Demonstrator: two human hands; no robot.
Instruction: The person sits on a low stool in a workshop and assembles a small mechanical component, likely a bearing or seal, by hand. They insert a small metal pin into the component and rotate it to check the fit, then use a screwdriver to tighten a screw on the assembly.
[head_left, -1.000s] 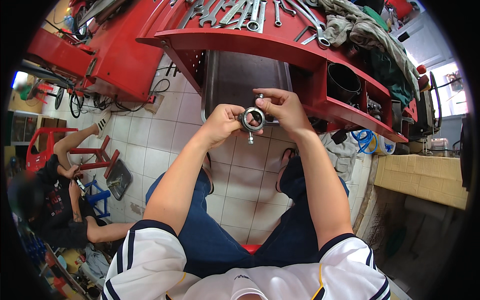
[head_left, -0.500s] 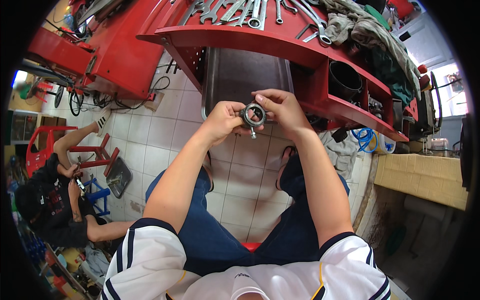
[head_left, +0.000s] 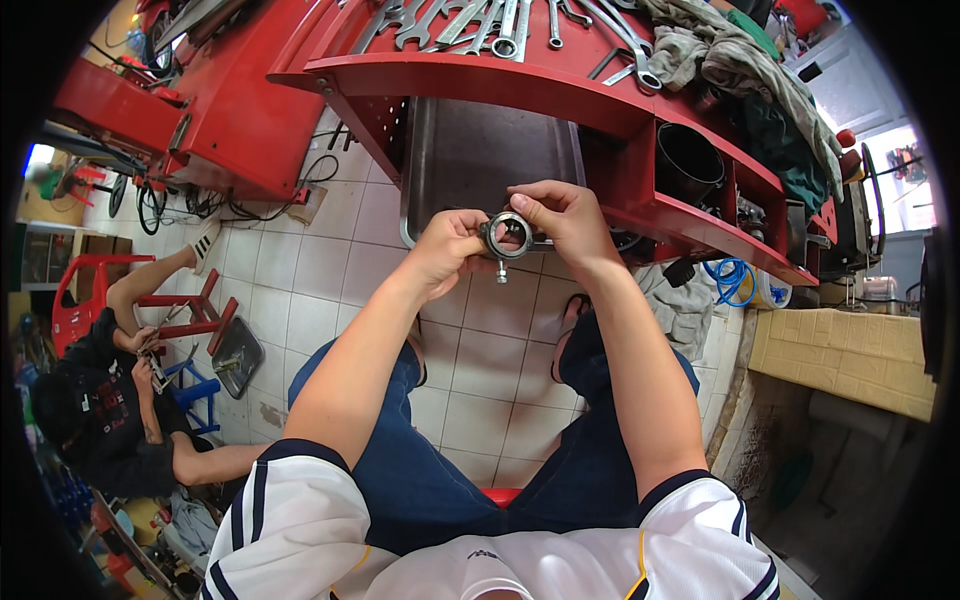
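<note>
In front of me, a dark metal ring clamp (head_left: 489,236) is held up over the tiled floor, its round opening turned toward me. A silvery bolt (head_left: 502,272) sticks out of its lower side. My left hand (head_left: 445,250) grips the clamp's left side between thumb and curled fingers. At the upper right rim, my right hand (head_left: 565,222) closes with bent thumb and forefinger against the clamp. Its other fingertips are partly hidden behind the ring.
A red workbench (head_left: 480,80) ahead carries several wrenches (head_left: 505,40) and grey rags (head_left: 735,65). Below it is a dark metal tray (head_left: 490,150). A black cylindrical container (head_left: 690,160) sits in the bench's right side. At left, another person (head_left: 110,410) works beside a red stool (head_left: 190,315).
The ring clamp has turned slightly in my fingers, so its opening faces me more and the bolt hangs a little lower and further left. The other person's hands have shifted.
</note>
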